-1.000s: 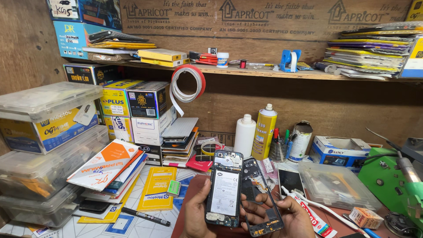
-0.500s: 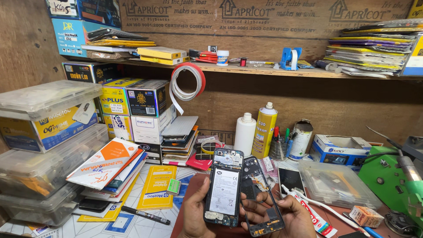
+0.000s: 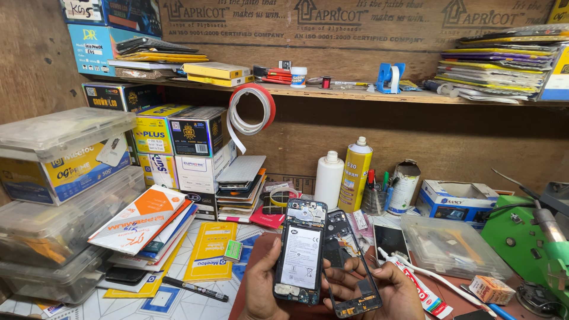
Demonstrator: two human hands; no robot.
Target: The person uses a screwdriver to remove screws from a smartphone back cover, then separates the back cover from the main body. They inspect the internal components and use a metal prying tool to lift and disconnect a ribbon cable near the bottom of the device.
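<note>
**A:** What does the left hand (image 3: 261, 290) grip above the maroon work mat (image 3: 249, 278)?

**B:** The opened black smartphone body with its white-labelled battery exposed (image 3: 300, 252), held upright at the bench's front edge, thumb up its left side and fingers curled behind.

**A:** And the right hand (image 3: 385, 293)?

**B:** Palm up, fingers closed around the detached black phone back frame (image 3: 349, 266), which tilts just beside the phone body, touching it. A clear lidded plastic box (image 3: 453, 243) sits further right.
</note>
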